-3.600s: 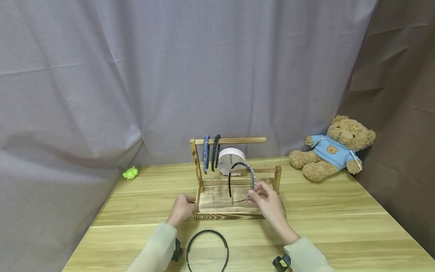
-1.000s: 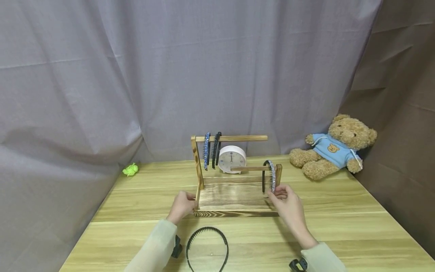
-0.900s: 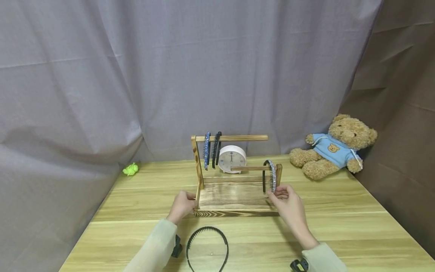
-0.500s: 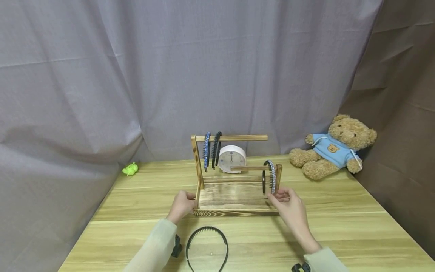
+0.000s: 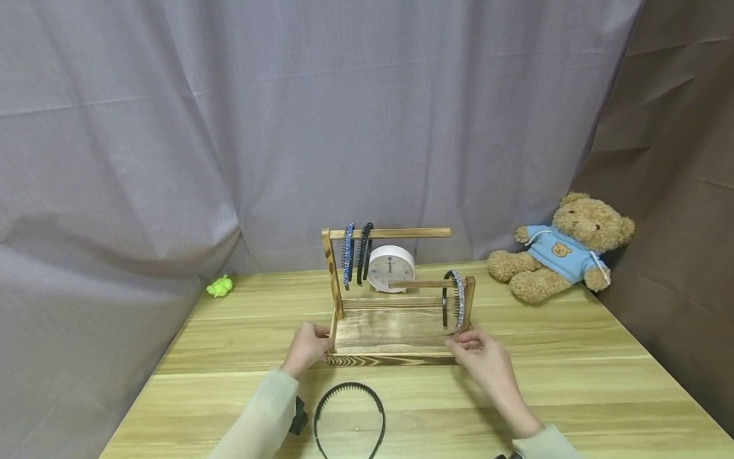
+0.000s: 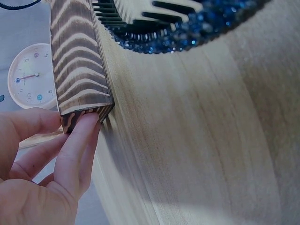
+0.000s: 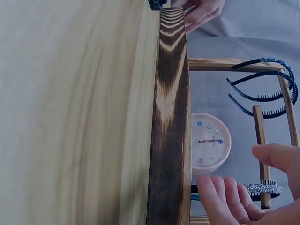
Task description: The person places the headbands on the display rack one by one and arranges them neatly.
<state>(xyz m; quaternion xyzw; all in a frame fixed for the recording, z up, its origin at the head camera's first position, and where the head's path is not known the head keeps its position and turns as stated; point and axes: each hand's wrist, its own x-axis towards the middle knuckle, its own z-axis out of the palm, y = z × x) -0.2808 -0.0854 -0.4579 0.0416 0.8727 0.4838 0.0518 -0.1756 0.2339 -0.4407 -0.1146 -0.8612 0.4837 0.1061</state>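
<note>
My left hand (image 5: 306,349) pinches the left end of the wooden rack (image 5: 390,361); the left wrist view shows thumb and fingers on its dark-grained front corner. A silver glittery headband (image 5: 460,301) hangs on the rack's lower bar, near the right post. Just below it is my right hand (image 5: 487,366), thumb and fingers apart with nothing between them in the right wrist view. On the upper bar hang a blue glittery headband (image 5: 347,256) and a black toothed one (image 5: 362,255). Another dark headband (image 5: 375,398) lies on the table in front; blue glitter shows on it (image 6: 187,40) up close.
A round white clock (image 5: 392,268) stands behind the rack. At the back right sits a teddy bear (image 5: 564,252) in a blue top. A small bright green object (image 5: 220,286) lies at the back left. Grey curtain (image 5: 367,127) hangs behind the table.
The silver headband went from the right hand onto the lower bar. The right hand has let go of it and dropped slightly toward the rack's front corner. The left hand stays put.
</note>
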